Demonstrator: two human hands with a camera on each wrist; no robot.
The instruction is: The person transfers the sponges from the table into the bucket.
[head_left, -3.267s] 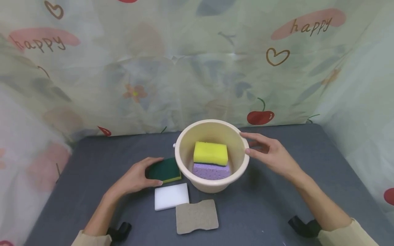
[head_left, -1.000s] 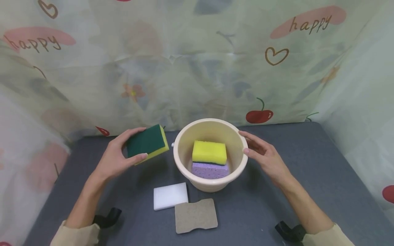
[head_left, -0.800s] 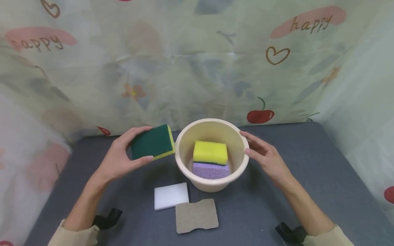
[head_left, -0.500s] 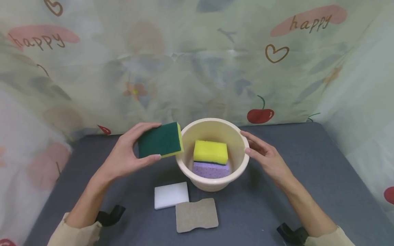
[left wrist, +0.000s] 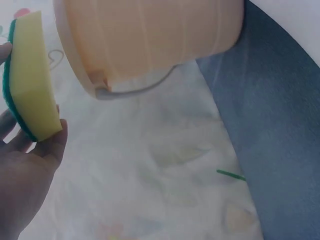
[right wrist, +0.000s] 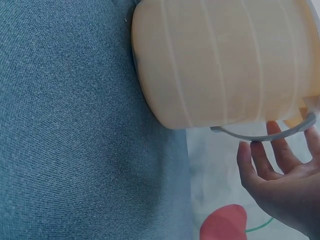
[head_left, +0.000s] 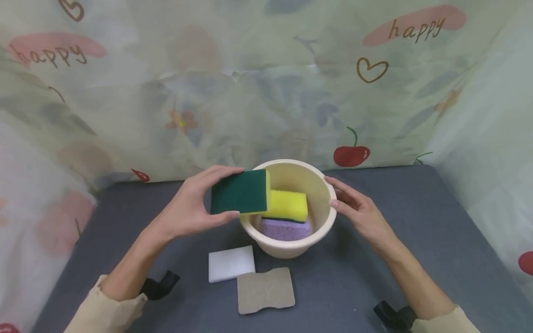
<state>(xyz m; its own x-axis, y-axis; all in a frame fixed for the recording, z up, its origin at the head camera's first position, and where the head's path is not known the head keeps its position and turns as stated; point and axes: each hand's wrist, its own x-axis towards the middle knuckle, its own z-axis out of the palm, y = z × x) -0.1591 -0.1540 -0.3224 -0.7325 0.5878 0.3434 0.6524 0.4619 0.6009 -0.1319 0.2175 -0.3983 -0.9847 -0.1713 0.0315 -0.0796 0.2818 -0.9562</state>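
Observation:
My left hand [head_left: 191, 203] grips a yellow sponge with a dark green scouring side [head_left: 239, 192] by its edges, thumb at the near edge. The scouring face is toward the head camera, and the sponge's right end is above the left rim of a cream bucket [head_left: 287, 249]. In the left wrist view its yellow face [left wrist: 32, 75] shows beside the bucket's mouth. Inside the bucket a yellow sponge [head_left: 289, 205] lies on a purple sponge [head_left: 285, 230]. My right hand [head_left: 362, 210] rests its fingertips and thumb on the bucket's right rim, near the grey handle [right wrist: 265, 137].
On the dark grey table [head_left: 341, 286], a white sponge block [head_left: 231, 264] lies in front of the bucket, to its left. A flat grey-beige pad with notched sides [head_left: 265, 290] overlaps its corner. A patterned curtain [head_left: 233, 92] hangs behind the table.
My left hand has lifted the green-and-yellow sponge off the table and carried it right, over the bucket's left rim. My right hand has stayed at the bucket's rim.

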